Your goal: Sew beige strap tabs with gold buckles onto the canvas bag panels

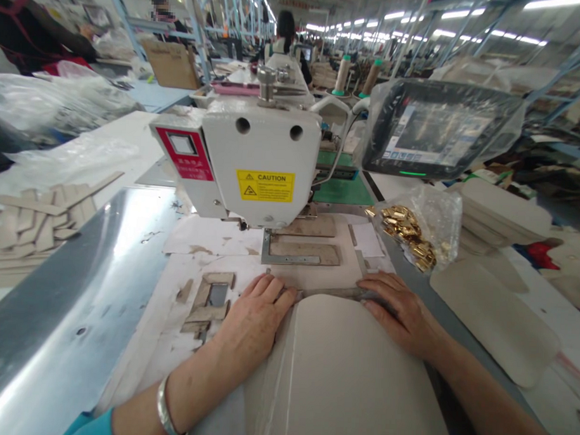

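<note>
Along the beige sheet's (361, 372) edges, your left hand (264, 308) at ten o'clock and right hand (404, 313) at one are resting, loosely curved.

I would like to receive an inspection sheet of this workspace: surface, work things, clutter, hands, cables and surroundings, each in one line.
Surface: shiny metal tabletop at left; white sheet with ragged brown scraps on it.
Job's things: beige panel, bulging upward, in front of the sewing machine.
Clutter: loose beige strips at left; gold-coloured pieces with clear plastic at right.
Hands: left hand and right hand at either side of the panel's far end, fingers extended.
Cables: none clearly distinguishable.
Surroundings: plastic-wrapped screen, cardboard box, other people at work, bright ceiling lights.
</note>
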The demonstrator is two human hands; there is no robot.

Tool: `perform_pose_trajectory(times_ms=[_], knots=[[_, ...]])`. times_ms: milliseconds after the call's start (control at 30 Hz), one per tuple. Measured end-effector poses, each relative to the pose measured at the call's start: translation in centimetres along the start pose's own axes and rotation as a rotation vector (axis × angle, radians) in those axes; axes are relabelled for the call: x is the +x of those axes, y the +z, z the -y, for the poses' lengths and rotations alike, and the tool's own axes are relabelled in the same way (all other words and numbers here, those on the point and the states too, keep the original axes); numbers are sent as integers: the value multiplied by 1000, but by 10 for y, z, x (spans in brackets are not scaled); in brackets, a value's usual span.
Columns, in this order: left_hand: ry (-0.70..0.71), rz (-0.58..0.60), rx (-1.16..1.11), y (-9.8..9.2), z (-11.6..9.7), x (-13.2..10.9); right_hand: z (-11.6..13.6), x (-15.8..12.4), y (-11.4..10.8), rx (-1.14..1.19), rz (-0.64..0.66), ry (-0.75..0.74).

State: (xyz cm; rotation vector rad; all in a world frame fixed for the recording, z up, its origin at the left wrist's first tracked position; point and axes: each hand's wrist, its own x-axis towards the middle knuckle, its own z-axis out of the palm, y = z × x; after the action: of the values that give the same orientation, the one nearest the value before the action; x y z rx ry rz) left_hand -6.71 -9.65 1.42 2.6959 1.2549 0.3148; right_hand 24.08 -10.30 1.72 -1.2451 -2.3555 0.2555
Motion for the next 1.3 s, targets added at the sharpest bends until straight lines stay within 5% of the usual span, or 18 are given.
perform_pose_trajectory(times_ms=[267, 600, 700, 800, 933, 1133, 1300], knots=[[-5, 9, -4, -3, -1, 0, 3, 4, -2, -32, 81, -4], [-4, 16, 56, -3, 1, 0, -7, 3, 8, 161, -35, 14], [44, -51, 93, 4, 5, -2, -24, -3, -10, 141, -263, 234], [68, -110, 119, 11, 9, -3, -56, -29, -52, -84, -495, 664], [59, -92, 112, 11, 8, -3, -97, -76, -88, -358, -330, 984], [34, -49, 113, 5, 4, -1, -101, -83, -60, -383, 10, 817], [17, -30, 90, 5, 2, -3, -90, -54, -49, -398, -199, 580]])
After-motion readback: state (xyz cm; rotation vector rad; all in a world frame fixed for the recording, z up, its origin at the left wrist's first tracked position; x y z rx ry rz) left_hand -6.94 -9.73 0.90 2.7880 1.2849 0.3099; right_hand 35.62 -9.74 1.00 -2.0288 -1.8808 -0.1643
